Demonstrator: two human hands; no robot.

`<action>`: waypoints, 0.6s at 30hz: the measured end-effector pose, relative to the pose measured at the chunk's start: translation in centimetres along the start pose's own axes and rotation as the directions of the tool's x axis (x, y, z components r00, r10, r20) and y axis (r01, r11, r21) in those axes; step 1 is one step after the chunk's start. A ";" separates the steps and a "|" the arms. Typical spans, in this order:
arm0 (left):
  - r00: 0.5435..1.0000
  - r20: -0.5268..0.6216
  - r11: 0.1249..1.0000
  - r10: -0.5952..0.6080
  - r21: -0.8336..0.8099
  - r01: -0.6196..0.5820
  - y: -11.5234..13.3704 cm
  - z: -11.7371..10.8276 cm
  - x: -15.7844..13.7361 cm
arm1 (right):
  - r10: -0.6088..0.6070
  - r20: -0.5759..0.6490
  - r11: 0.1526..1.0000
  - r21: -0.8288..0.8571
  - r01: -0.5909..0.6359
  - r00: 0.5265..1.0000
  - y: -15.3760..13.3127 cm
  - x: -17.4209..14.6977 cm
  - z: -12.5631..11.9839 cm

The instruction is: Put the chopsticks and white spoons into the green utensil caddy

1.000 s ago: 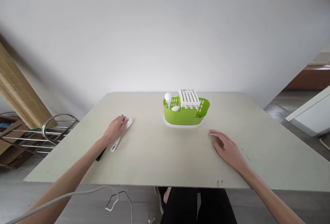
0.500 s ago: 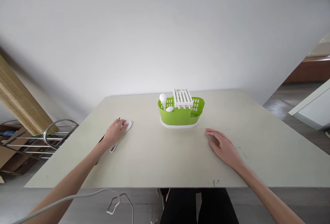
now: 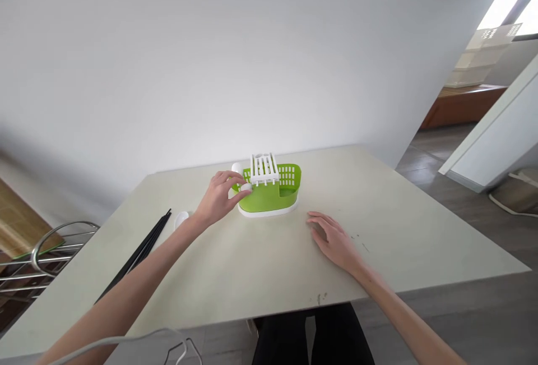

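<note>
My left hand (image 3: 222,194) is at the left end of a green basket (image 3: 260,202) with a white base. Its thumb and fingers close around the bowl of a white spoon (image 3: 246,187) that stands in the basket. Behind my fingers, a second white spoon (image 3: 237,167) rises from the same end, partly covered. Another white spoon (image 3: 181,218) lies on the table, its handle hidden behind my left forearm. My right hand (image 3: 334,240) rests on the table to the right of the basket, fingers loosely apart and holding nothing.
Black chopsticks (image 3: 145,247) lie on the table's left side. A white slatted rack (image 3: 264,168) spans the basket's top. The wall (image 3: 252,73) stands behind the table (image 3: 260,269). A white cable (image 3: 121,340) crosses near my left forearm; a metal rack (image 3: 42,264) is at left.
My left hand has left the spoon on the table and moved right to the basket, onto a spoon there. My right hand stays on the table. The view has shifted.
</note>
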State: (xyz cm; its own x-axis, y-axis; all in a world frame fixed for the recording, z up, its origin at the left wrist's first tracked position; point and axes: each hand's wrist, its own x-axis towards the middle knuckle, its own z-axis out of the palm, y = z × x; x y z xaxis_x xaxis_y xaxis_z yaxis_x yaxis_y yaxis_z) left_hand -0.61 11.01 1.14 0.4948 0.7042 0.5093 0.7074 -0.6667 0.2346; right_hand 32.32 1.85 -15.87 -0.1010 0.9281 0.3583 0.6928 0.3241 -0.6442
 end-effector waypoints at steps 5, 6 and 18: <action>0.986 0.062 0.969 -0.155 -0.186 0.164 0.0 -1.4 1.8 | -0.003 -0.017 1.000 0.026 0.003 1.000 0.2 -0.1 0.1; 0.974 0.049 0.945 -0.220 -0.239 0.225 0.0 -2.2 1.9 | -0.002 -0.020 1.000 0.028 0.002 1.000 0.2 -0.1 0.1; 0.865 -0.111 0.754 -0.489 -0.554 0.355 -0.3 -10.7 -0.8 | 0.020 0.024 1.000 0.013 -0.020 1.000 0.3 -0.4 -0.2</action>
State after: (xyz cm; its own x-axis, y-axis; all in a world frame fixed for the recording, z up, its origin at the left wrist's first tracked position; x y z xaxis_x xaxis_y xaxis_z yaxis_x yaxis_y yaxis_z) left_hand -6.61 8.01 9.58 0.0258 0.9080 0.4182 0.4291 -0.3879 0.8157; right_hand 32.70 1.51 -16.06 -0.1043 0.9386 0.3288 0.6852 0.3075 -0.6603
